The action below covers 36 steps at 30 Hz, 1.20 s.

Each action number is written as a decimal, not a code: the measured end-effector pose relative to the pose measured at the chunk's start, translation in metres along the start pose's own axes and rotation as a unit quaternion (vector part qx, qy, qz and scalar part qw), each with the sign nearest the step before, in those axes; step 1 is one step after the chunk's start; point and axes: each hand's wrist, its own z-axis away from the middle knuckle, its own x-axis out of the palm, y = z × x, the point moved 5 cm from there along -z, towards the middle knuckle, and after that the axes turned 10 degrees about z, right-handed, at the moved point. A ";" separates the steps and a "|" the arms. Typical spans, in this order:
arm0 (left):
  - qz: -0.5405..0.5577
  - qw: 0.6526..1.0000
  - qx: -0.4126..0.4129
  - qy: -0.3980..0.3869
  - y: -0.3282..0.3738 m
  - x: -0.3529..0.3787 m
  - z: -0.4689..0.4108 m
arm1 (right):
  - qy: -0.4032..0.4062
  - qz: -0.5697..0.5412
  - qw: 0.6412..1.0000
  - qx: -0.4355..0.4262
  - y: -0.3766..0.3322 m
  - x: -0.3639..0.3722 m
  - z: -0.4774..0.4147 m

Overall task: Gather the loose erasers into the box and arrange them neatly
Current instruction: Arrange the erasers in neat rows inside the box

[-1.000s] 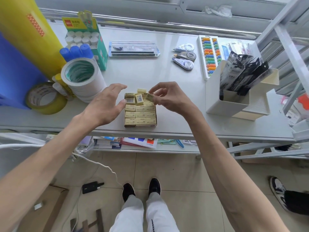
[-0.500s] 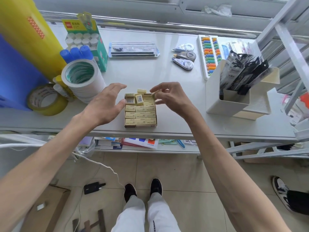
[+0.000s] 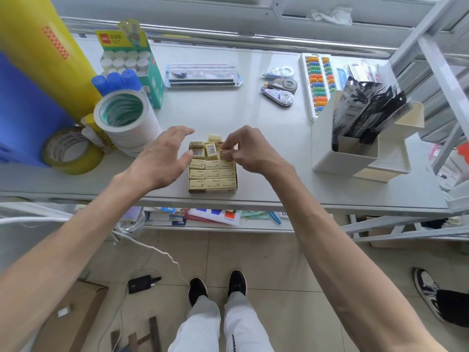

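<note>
While pinched between thumb and fingertips of the right hand point(image 3: 250, 151), small yellow eraser point(image 3: 224, 154) held low over the far right corner of the box point(image 3: 212, 189), at the centre of the frame. Cannot tell whether already touching the erasers below it.

Inside the box, three near rows of erasers point(image 3: 212, 174) packed flat and even, side by side. At the far end, not so tidy: tilted eraser point(image 3: 211, 150) with barcode up, standing higher than its neighbours; at its left, far left erasers point(image 3: 197, 148), one of them also with barcode up. Just behind the box, loose eraser point(image 3: 214, 137) lying on the table point(image 3: 228, 115); touching the box or not, cannot tell.

Left hand point(image 3: 162, 161) spread and relaxed at the left side of the box, holding nothing, thumb tip just beside the far left erasers; contact not clear.

Further out, left of centre: stack of white tape rolls point(image 3: 127, 115), then roll of yellowish tape point(image 3: 72, 151) near the left edge. Above these, blue-capped glue sticks point(image 3: 116, 81) and green display carton point(image 3: 152, 72). At the upper middle, flat stationery pack point(image 3: 203, 76); right of it, three correction tapes point(image 3: 279, 87) and colourful abacus point(image 3: 317, 82). At the right, white desk organiser point(image 3: 347, 153) with black packets point(image 3: 365, 107) standing inside. At the bottom of the frame, black shoes point(image 3: 237, 283) on floor tiles.
</note>
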 end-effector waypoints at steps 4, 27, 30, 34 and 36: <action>-0.010 1.000 0.010 -0.004 0.004 0.002 0.000 | 0.001 0.072 0.997 -0.004 0.000 0.006 -0.003; -0.002 1.000 0.009 -0.006 -0.003 0.003 0.000 | 0.038 0.104 0.992 0.068 -0.026 0.021 -0.010; -0.001 1.000 0.007 -0.002 -0.004 0.001 0.000 | 0.043 0.091 0.992 0.078 -0.025 0.029 -0.010; -0.001 1.000 0.008 -0.003 -0.001 0.001 0.000 | 0.060 0.064 0.991 0.098 -0.021 0.030 -0.010; -0.004 1.000 0.008 -0.002 0.000 0.001 -0.001 | 0.055 0.051 0.992 0.100 -0.021 0.028 -0.009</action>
